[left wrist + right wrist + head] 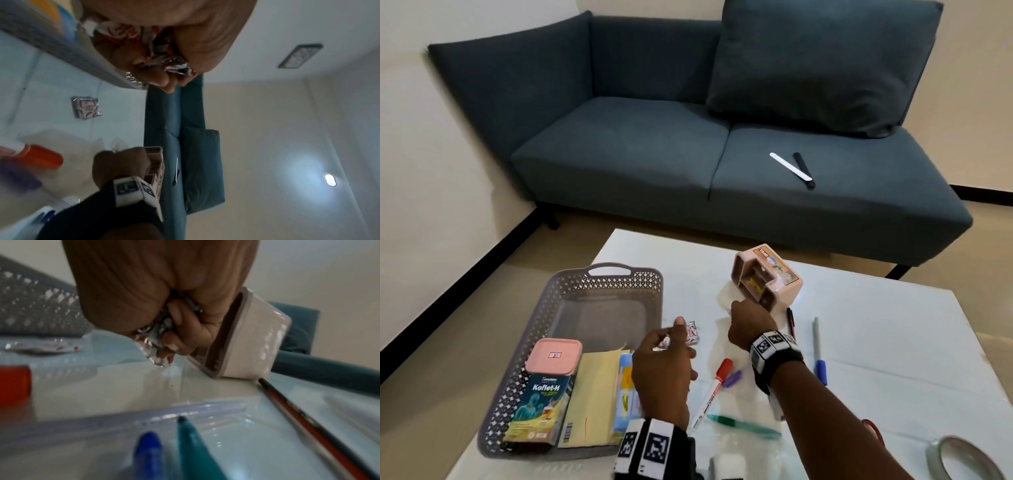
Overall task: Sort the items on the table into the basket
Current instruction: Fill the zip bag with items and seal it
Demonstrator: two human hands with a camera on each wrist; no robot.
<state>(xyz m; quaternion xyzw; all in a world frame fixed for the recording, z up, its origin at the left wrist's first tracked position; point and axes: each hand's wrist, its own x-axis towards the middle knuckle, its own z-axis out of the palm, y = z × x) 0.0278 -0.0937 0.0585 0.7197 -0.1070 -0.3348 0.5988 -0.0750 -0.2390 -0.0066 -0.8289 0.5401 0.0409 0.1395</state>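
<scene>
A grey lattice basket [541, 329] stands at the table's left and holds a pink-lidded tub, a Koflet-H box, a yellow pad and a blue packet. Just right of it my left hand [671, 337] pinches crumpled red-and-silver candy wrappers [164, 61]. One more sachet [692, 332] lies flat on the table beyond its fingertips. My right hand [743, 318] is a fist round silver wrappers [152, 344], right against a pink desk organiser [770, 277] that is tipped on its side.
Near my hands lie a red marker [714, 390], a purple cap [732, 378], a green pen [743, 426], a blue pen [818, 353] and a red-black pencil [791, 322]. A tape roll [959, 459] sits front right. A blue sofa [654, 154] stands behind the table.
</scene>
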